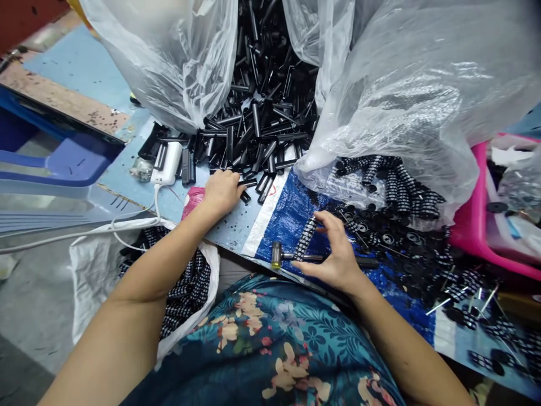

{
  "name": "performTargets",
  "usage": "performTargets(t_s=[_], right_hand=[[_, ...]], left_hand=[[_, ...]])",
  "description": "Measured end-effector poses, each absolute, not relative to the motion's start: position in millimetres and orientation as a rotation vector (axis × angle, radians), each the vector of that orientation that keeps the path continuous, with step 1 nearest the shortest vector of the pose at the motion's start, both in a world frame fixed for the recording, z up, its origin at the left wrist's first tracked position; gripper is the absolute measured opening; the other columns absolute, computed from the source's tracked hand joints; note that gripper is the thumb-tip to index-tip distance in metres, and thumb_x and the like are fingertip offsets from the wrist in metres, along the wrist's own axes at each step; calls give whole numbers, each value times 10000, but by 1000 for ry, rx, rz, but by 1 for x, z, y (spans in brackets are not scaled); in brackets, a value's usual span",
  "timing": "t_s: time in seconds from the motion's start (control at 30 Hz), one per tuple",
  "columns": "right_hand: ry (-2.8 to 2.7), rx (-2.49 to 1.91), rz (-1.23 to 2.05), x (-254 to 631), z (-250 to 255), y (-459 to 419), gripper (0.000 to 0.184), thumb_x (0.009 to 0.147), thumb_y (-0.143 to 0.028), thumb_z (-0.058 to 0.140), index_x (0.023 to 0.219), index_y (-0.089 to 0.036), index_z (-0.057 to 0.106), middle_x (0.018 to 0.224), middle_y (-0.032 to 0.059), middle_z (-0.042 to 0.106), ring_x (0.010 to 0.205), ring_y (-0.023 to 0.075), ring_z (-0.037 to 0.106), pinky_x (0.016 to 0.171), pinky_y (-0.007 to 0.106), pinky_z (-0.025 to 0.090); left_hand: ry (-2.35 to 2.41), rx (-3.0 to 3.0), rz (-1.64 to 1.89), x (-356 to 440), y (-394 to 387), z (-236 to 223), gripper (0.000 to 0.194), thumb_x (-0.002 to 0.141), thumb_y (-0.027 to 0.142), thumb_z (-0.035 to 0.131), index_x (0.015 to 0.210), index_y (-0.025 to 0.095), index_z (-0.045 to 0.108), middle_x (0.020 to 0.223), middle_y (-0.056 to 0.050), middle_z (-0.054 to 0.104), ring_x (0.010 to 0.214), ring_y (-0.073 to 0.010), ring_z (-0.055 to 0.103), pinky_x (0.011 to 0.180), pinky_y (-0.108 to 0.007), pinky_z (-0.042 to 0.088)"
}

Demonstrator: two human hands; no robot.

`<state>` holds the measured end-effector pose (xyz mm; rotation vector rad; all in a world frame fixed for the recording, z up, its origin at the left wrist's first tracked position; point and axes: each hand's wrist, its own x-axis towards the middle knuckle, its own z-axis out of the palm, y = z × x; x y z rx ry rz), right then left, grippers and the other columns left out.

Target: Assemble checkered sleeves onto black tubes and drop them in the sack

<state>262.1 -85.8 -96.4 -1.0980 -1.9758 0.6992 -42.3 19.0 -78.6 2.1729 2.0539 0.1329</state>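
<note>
My left hand (222, 193) is at the front edge of a heap of black plastic tubes (256, 121), with its fingers curled down among them. What lies inside those fingers is hidden. Between the thumb and fingertips of my right hand (336, 254) is a black-and-white checkered cylinder (305, 238), held tilted above the blue sheet (281, 217). Just beneath it lies a hammer (276, 255) with a yellow-tipped head, its handle passing behind my right hand.
Clear plastic bags (397, 96) stand at the back. More checkered cylinders (397, 189) and black discs are at right, beside a pink bin (477, 203). A white power strip (167, 163) with a cable sits left. Below, a white sack (213, 270) holds checkered pieces.
</note>
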Motion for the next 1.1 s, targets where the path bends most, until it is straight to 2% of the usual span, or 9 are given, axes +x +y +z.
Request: performTargets(t_s=[0.13,0.27,0.4,0.6,0.73,0.83,0.93,1.03,1.1], right_hand=[[-1983,-1077,768,258,-99,-86,1020,677,-505,872,1520,-267,349,1452,157,436,1334,344,480,984,522,586],[-1951,-1111,754,269,-96,-88,1001,678,-504,878,1508,-285,363,1442,147,444,1343,340,473,987,520,586],[-1863,-1085,675,267,-86,-87,988,693,-469,874,1513,-296,351,1465,144,426,1377,337,455,1027,509,562],[-1648,-982,1123,249,-92,-89,967,726,-579,813,1496,-277,313,1478,154,451,1364,299,517,1064,466,537],[-1558,-877,1295,252,-100,-97,924,795,-664,701,1502,-259,264,1457,182,483,1335,292,562,1052,469,540],[-1712,-1007,994,261,-98,-102,910,801,-577,737,1515,-254,273,1475,182,459,1363,317,529,1069,501,528],[-1961,-1057,448,265,-93,-103,923,781,-453,800,1530,-276,288,1466,169,453,1378,349,496,1112,562,489],[-2082,-1003,263,262,-92,-102,939,833,-467,750,1569,-268,202,1435,181,467,1358,343,513,1099,561,509],[-2076,-1006,256,259,-93,-100,946,851,-482,726,1582,-250,172,1421,185,473,1352,335,518,1090,545,524]], left_hand=[[1988,2161,-9,-53,30,-82,229,923,298,556,963,155,730,975,-134,674,937,-293,625,836,-401,477],[1992,2179,432,-40,7,-74,295,956,270,500,1090,166,742,1011,-131,688,958,-278,639,860,-405,496],[1478,2126,664,5,-31,-66,309,909,176,516,1137,193,723,951,-83,694,876,-211,642,825,-362,519],[1242,1204,1148,58,-49,-66,149,741,198,699,886,179,673,830,-10,693,743,-138,622,724,-272,505],[1085,721,1239,68,-46,-66,233,750,285,722,925,184,606,953,-21,728,782,-124,659,748,-259,512],[1058,635,1158,76,-52,-68,228,803,298,674,951,208,526,813,25,710,518,-77,558,537,-208,416],[1086,645,992,87,-64,-71,230,882,400,636,932,183,578,598,55,597,403,-63,402,433,-204,272],[1057,616,928,98,-74,-72,381,856,526,692,844,148,654,652,16,625,557,-93,522,544,-222,414],[1036,587,955,101,-77,-70,378,775,503,796,828,146,684,743,7,667,694,-105,584,672,-223,474]])
